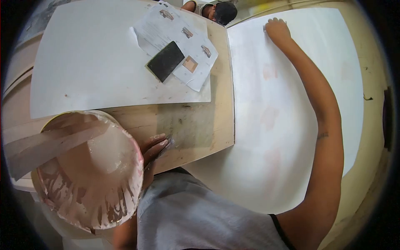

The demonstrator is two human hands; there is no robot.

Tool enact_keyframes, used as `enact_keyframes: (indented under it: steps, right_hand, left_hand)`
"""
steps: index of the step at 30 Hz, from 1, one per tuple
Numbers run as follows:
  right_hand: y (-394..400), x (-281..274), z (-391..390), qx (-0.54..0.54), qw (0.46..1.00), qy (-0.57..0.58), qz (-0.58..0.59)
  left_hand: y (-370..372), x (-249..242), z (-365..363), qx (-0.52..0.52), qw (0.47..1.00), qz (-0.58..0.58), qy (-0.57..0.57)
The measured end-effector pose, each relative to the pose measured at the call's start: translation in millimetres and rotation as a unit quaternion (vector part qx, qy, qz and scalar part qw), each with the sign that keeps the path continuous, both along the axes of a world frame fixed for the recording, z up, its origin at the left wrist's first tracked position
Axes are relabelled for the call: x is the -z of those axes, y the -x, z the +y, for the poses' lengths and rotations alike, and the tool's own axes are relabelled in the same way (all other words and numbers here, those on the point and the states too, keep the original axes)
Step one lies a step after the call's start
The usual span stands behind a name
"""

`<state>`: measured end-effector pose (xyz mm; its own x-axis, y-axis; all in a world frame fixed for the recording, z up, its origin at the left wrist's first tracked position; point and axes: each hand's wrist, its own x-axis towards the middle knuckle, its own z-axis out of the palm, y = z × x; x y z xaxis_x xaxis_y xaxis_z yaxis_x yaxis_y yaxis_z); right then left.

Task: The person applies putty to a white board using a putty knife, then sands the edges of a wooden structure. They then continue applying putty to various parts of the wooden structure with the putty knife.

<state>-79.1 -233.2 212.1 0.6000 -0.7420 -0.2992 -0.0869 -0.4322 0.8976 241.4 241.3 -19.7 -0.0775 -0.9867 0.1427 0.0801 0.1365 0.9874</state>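
My right hand (pixel 278 32) is closed at the far end of a long white curved panel (pixel 250 104), its fingers pressed to the surface. A small grey edge shows beside the fingers; what it belongs to is mostly hidden. Faint pink smears mark the panel. My left hand (pixel 153 146) is partly hidden behind a bucket (pixel 137 160). Its whitish, dusty fingers stretch flat over the edge of a wooden board (pixel 193 150), with a small greyish, shiny patch at their tips. The bucket holds pale, milky liquid, and pinkish drips coat its inner wall.
A wide, greyish strip (pixel 50 146) lies across the bucket's mouth. On a white sheet (pixel 91 54) at the left are printed papers (pixel 166 31) and a dark rectangular pad (pixel 166 61). Another person (pixel 221 13) in a dark cap is beyond the board's far edge.
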Motion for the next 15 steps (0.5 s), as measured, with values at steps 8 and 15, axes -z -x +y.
enact_keyframes:
  steps: [8, 15]
  right_hand:
    - [-16, -19, 53, 0.099, 0.990, -0.025, 0.093]
    - [-14, -6, -41, 0.015, 0.999, -0.007, 0.028]
  left_hand:
    - [4, -5, -8, -0.028, 0.999, 0.020, -0.005]
    - [4, 5, -7, -0.027, 0.998, 0.047, 0.009]
